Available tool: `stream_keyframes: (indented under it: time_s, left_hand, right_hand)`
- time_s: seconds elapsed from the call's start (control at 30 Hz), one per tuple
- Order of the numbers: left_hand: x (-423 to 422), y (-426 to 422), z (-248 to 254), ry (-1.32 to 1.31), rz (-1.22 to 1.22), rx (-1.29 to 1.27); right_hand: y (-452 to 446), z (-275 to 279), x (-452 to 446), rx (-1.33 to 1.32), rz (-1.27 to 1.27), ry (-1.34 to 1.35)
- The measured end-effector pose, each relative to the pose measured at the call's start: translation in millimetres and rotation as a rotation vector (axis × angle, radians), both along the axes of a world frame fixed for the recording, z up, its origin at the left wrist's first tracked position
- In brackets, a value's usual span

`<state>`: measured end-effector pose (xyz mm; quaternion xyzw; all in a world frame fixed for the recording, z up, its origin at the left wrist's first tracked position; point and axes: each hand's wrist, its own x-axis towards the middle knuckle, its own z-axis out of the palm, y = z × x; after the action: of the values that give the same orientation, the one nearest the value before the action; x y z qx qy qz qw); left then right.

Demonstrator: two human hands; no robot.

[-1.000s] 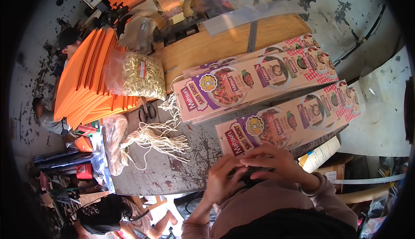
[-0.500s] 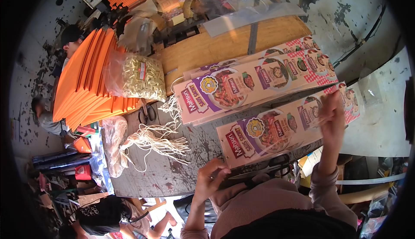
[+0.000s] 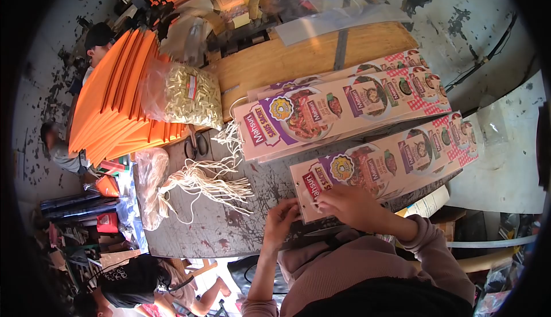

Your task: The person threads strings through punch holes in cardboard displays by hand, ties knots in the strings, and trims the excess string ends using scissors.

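The nearer stack of printed cardboard sheets point(image 3: 402, 155) lies along the table's front edge. At its left end, my left hand point(image 3: 280, 222) has its fingers closed at the sheet's lower left corner. My right hand point(image 3: 347, 205) rests over the same end, its fingers pinched together near the sheet's left edge; anything between them is too small to make out. A larger stack of the same sheets point(image 3: 344, 107) lies behind. Left of the stacks are a bundle of white strings point(image 3: 209, 182), black scissors point(image 3: 196, 145) and a clear bag of gold-coloured pieces point(image 3: 192, 96).
Orange folded sheets point(image 3: 117, 99) stand fanned at the left, with a plastic bag point(image 3: 152, 188) nearer me. A wooden board point(image 3: 298, 50) lies at the back. One person point(image 3: 129, 285) sits at the lower left; two others are visible at the far left.
My right hand has come back from the right end of the nearer stack to its left end. My left hand has moved slightly up to the sheet's corner.
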<state>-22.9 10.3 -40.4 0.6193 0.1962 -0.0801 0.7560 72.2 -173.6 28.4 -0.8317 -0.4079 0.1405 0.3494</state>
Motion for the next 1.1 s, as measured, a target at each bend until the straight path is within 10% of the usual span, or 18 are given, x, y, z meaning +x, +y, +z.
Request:
stream_keyframes:
  time_s: [0.77, 1.1]
  left_hand:
    - [-2.5, -2.3, -7.8, 0.048, -0.037, -0.112]
    - [2.1, -2.6, 7.5, 0.038, 0.026, 0.368]
  right_hand:
    - [28.8, -16.1, -11.9, -0.073, 0.128, -0.357]
    - [27.6, -20.6, -5.7, -0.152, 0.099, -0.216]
